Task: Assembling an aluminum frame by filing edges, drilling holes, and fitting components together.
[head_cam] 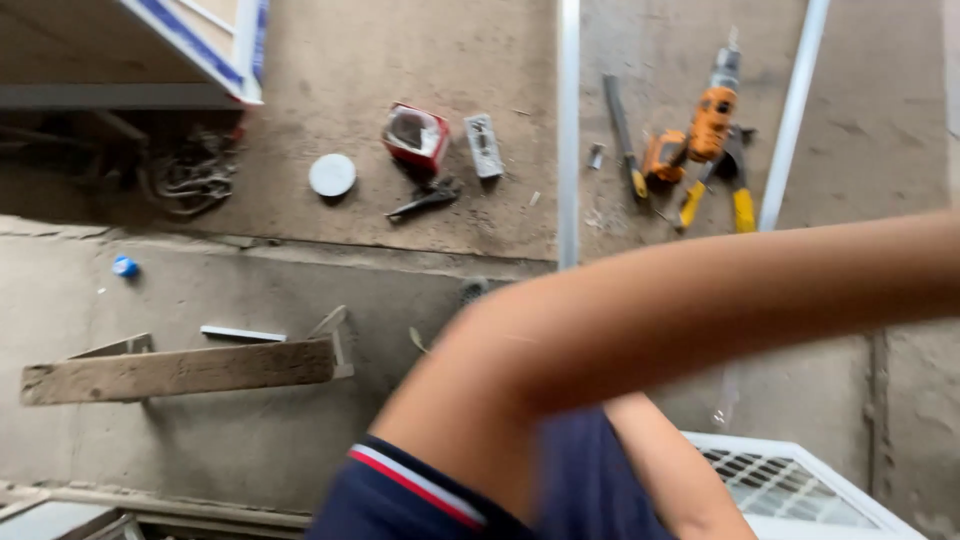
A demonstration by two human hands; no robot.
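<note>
Down on the concrete floor (300,440), seen from the head camera: a bent arm (650,320) sweeping across the middle, elbow low, forearm running out of the right edge. Hands out of frame on both sides, so impossible to tell whether clenched, released or grasping anything. Nearest to the arm: a white metal rail (568,130) running up the floor and a white mesh-topped frame (790,480) at the lower right corner.

Risks, as a judgement: orange drill (705,125) and yellow-handled pliers (738,195) lying loose beside a second white rail (793,110), easy to kick or trip over. Wooden plank (175,370) resting on metal brackets, could tip if stepped on. Black hand tool (425,198) and small metal plate (484,145) scattered mid-floor, also underfoot hazards. Blurred view, so footing hard to judge.

Containers: red open box (415,135) tilted on the floor, contents too blurred to name. Round white lid (332,175) lying flat just beside it. Small blue cap (124,266) well apart at left.
</note>
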